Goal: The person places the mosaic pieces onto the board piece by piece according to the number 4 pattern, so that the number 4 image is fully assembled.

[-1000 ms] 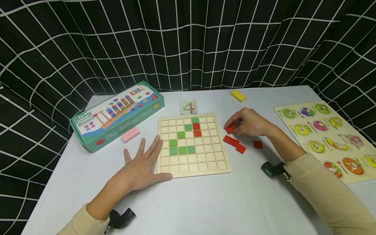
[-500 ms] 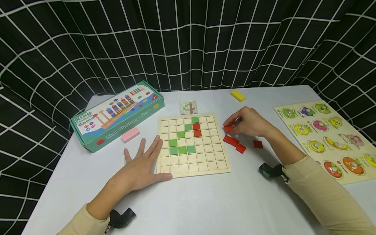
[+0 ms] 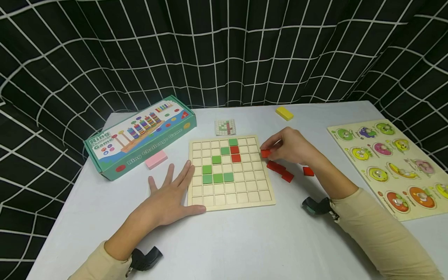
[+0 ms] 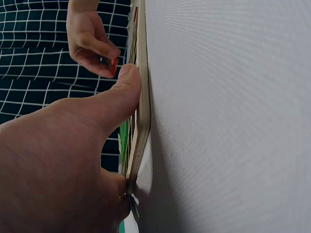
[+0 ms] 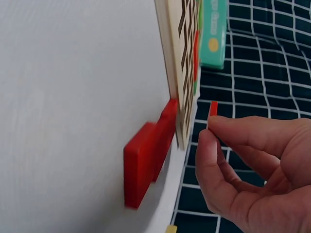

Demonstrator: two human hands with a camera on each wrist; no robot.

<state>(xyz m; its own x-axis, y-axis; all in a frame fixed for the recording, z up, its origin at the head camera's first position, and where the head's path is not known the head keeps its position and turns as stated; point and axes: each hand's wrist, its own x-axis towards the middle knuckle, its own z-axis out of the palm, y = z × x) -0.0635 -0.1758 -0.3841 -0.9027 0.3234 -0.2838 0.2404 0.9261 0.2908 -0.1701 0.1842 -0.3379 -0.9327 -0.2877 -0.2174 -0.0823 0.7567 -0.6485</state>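
A wooden grid board (image 3: 241, 186) lies flat on the table with several green tiles (image 3: 217, 178) and two red tiles (image 3: 236, 158) in its squares. My left hand (image 3: 166, 204) is spread at the board's near left corner, fingers straight along the left side and thumb on the front edge. Between thumb and fingertips, my right hand (image 3: 292, 146) pinches a red square tile (image 5: 213, 108), held up at the board's right edge. Loose red tiles (image 3: 276, 167) lie just below that hand, and a separate red tile (image 3: 308, 171) sits farther right.
Behind the board is a small pattern card (image 3: 225, 127). A green game box (image 3: 140, 136) and a pink block (image 3: 156, 159) stand left. A yellow block (image 3: 284, 113) lies at the back, and a fruit puzzle board (image 3: 388, 155) at the right.
My right hand has lifted the red tile from beside the loose ones and moved left with it to the board's right edge. The left hand stays in place.
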